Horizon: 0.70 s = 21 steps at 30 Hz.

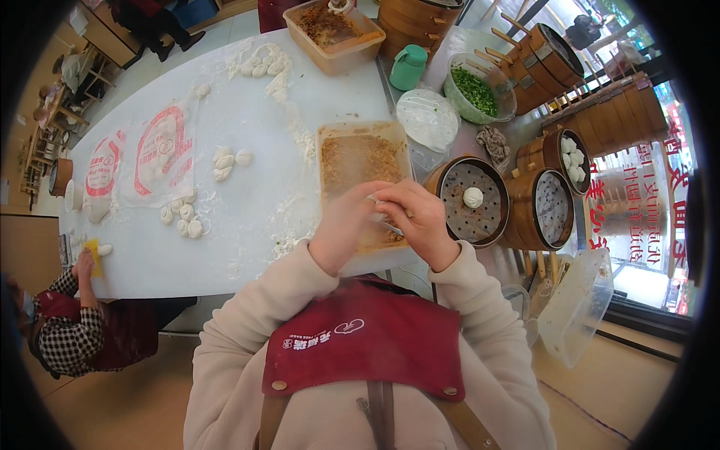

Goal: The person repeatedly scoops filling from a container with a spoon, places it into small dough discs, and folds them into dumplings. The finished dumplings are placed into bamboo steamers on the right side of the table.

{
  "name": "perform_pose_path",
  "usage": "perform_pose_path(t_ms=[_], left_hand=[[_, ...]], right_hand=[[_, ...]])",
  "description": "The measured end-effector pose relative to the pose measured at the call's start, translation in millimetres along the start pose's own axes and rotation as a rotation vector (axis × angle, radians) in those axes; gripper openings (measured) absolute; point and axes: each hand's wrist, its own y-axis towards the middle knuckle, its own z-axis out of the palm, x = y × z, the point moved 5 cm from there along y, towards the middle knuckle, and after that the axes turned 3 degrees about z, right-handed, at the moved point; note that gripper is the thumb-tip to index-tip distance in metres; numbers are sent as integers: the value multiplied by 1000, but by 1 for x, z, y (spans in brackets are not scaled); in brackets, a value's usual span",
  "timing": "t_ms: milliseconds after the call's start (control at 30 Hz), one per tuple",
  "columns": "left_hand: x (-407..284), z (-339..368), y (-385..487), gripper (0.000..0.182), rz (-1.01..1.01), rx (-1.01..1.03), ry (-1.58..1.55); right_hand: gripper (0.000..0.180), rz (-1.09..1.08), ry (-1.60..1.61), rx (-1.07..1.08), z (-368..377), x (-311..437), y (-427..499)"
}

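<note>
My left hand and my right hand meet above the near part of a plastic tub of brown minced filling. Between the fingertips shows a bit of whitish dough; most of it is hidden by the fingers. Under my right palm, part of a metal utensil is visible, and I cannot tell whether it is held or lies in the tub. Just right of the tub, a bamboo steamer holds one pleated bun.
Dough pieces lie left on the floured table, some under printed plastic bags. Another filling tub, a green jug and a bowl of chopped greens stand beyond. A co-worker holds a yellow scraper.
</note>
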Motion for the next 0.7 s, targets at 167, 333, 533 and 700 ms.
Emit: perform_pose_path(t_ms=[167,333,533,700], left_hand=[[1,-1,2,33,93,-35,-3],[0,5,-3,35,146,-3,220],[-14,5,-3,29,233,-8,520],[0,2,3,23,15,-135,230]], right_hand=[[12,-23,-68,-11,-4,0,2],[13,30,21,8,1,4,-1],[12,-48,-30,30,-5,8,3],[12,-65,-52,115,0,11,2]])
